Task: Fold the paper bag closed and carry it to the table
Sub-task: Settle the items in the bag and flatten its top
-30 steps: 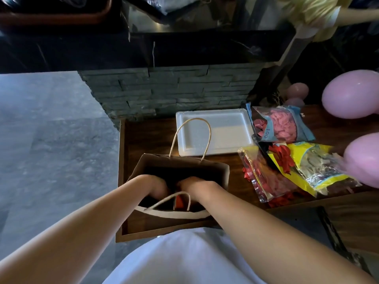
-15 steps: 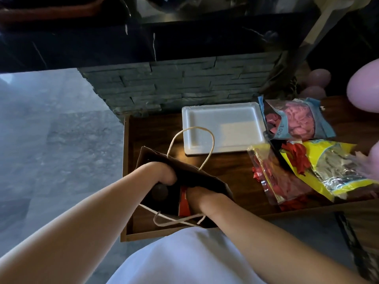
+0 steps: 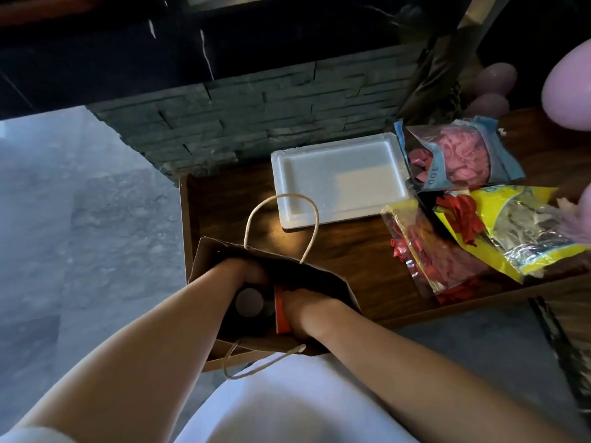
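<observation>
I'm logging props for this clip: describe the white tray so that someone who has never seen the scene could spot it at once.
Start at the dark wooden table below the grey stone wall. The white tray lies flat at its far edge, beyond the open paper bag and left of the balloon packets. It is the only plain white, shallow, rimmed rectangle there, and it holds nothing; its neighbours are brown paper or coloured plastic.

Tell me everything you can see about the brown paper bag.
The paper bag is brown, dark inside, with two pale cord handles. It stands open and tilted at the near left of the wooden table. Both hands, left hand and right hand, reach inside it, beside a round lid and something orange.
</observation>
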